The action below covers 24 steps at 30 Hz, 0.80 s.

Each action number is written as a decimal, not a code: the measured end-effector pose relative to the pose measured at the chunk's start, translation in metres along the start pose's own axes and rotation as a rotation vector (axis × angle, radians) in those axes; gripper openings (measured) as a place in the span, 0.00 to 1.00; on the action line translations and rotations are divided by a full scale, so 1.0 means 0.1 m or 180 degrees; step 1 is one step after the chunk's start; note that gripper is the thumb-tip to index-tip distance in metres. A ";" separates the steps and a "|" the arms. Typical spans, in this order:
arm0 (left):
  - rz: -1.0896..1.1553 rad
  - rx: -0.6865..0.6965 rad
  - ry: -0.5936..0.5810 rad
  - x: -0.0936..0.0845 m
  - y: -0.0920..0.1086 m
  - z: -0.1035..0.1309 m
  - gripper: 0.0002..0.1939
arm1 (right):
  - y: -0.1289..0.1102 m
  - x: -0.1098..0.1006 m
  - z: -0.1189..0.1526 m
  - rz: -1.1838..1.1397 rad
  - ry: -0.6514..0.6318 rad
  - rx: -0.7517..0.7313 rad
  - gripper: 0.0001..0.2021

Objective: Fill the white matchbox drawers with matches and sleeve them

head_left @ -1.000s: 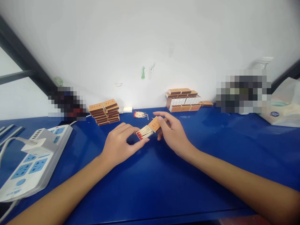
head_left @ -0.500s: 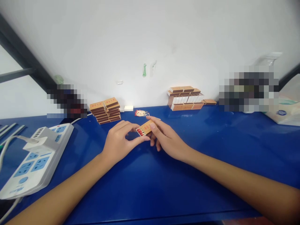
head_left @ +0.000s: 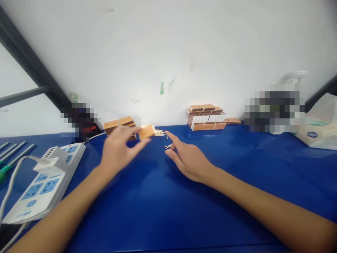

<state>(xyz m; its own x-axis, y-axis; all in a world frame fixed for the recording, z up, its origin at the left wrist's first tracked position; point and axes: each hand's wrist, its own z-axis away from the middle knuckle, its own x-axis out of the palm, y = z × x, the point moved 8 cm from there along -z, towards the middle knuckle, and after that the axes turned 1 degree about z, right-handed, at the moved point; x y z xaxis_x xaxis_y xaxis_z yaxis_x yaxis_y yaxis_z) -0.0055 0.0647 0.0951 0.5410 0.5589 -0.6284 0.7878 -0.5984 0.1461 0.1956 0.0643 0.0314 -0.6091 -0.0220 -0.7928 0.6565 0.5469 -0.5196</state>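
Observation:
My left hand (head_left: 118,144) pinches a matchbox (head_left: 147,132) between thumb and fingers, lifted above the table and slightly blurred. Behind its knuckles stands a stack of matchboxes (head_left: 125,121), partly hidden. My right hand (head_left: 188,156) is apart from the held box, its index finger stretched forward and its thumb separate. A few loose matches (head_left: 167,146) show just beside the right fingertips; whether they touch is unclear. Farther back lies a pile of matches (head_left: 159,133), partly covered by the matchbox.
Against the wall stands another matchbox stack (head_left: 206,117), with one flat matchbox (head_left: 233,121) beside it. On the left are a white power strip (head_left: 44,186) with a plugged-in cable and several grey rods (head_left: 18,154). A plastic-wrapped tissue pack (head_left: 316,133) sits far right on the blue table (head_left: 168,211).
My right hand has let go of the matchbox. My left hand has carried it left and up, toward the left stack. The view has tilted slightly upward.

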 end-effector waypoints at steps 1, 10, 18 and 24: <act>-0.0181 -0.0127 0.0209 -0.16 -0.14 -0.07 0.17 | 0.04 -0.02 -0.02 0.0126 0.0057 0.0002 0.32; -0.0551 -0.1283 -0.0251 -0.62 -1.07 -0.18 0.27 | 0.09 -0.15 -0.05 0.0535 0.0253 -0.0034 0.28; -0.0783 -0.0705 -0.0110 -0.50 -1.02 -0.16 0.24 | 0.15 -0.14 -0.08 0.0582 0.0231 0.0047 0.25; -0.0872 -0.0289 -0.0069 -0.46 -0.90 -0.18 0.28 | 0.12 -0.13 -0.06 0.0610 0.0221 0.0013 0.26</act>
<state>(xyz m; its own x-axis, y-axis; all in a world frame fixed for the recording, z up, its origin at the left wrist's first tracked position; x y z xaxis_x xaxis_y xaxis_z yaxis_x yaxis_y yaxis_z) -0.0961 0.1033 0.1248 0.2989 0.6795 -0.6700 0.9273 -0.3725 0.0359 0.2089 0.0764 0.0369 -0.5020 0.1398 -0.8535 0.7649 0.5322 -0.3628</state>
